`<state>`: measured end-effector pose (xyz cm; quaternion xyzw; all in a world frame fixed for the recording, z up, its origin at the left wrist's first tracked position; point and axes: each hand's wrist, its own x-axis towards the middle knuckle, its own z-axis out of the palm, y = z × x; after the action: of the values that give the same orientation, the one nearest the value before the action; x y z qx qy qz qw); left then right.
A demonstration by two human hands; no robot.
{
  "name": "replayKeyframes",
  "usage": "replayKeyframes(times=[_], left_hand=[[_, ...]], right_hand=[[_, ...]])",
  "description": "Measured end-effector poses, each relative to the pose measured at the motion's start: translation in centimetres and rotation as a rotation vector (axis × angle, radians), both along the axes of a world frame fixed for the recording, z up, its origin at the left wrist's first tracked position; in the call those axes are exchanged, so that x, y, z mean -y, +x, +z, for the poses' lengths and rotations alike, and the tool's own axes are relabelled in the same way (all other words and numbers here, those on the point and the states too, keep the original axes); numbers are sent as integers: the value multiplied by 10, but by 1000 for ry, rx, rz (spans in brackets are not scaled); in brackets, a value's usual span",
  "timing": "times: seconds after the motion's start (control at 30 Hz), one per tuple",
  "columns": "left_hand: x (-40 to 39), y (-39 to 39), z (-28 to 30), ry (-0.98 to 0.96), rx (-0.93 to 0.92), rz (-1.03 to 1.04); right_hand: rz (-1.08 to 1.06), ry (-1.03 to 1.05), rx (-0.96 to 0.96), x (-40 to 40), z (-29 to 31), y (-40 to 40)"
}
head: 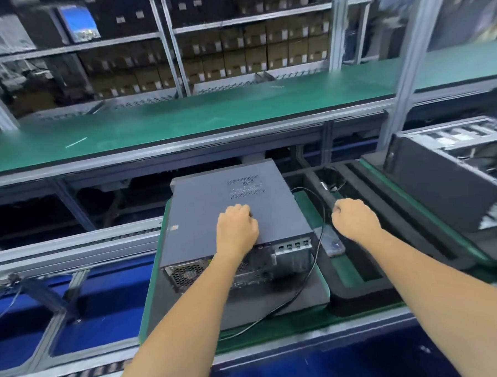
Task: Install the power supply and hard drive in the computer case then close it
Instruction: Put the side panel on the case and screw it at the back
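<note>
The dark grey computer case (213, 207) lies flat on a green pallet (153, 294) with its side panel on; the power supply and hard drive are hidden inside. Its rear face, with a vent grille and slot covers, points toward me. My left hand (236, 229) rests as a closed fist on the panel near the rear edge and holds nothing that I can see. Just right of the case, my right hand (355, 220) is closed around a black rod-shaped tool (320, 189). A black cable (320, 242) loops down past the case's rear right corner.
A second, open case (457, 183) stands on the neighbouring pallet at right. A black foam tray (361, 280) and a small clear bag (332, 243) lie between the two. A green shelf (209, 118) runs above the conveyor, with an upright post (408, 64) at right.
</note>
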<state>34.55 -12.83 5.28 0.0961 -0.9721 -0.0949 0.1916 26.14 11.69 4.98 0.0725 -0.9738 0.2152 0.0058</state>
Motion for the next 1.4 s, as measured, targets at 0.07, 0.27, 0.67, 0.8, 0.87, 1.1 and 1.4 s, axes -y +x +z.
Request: replayKeyframes(times=[0.07, 0.27, 0.67, 0.8, 0.87, 1.1, 1.4], left_hand=[[-28, -22, 3, 67, 18, -68], [-107, -109, -3, 128, 100, -262], [-157, -272, -90, 107, 694, 334], [-147, -281, -109, 133, 661, 428], [-142, -286, -111, 137, 631, 439], [-147, -306, -86, 251, 615, 278], [-189, -307, -6, 166, 383, -546]], right_hand=[[20, -11, 39, -18, 4, -14], [76, -38, 112, -48, -12, -81], [313, -61, 419, -82, -61, -232], [347, -46, 442, -85, -69, -255], [341, -56, 481, -84, -72, -264], [155, -323, 625, -92, -62, -290], [-97, -898, 950, -88, -34, -278]])
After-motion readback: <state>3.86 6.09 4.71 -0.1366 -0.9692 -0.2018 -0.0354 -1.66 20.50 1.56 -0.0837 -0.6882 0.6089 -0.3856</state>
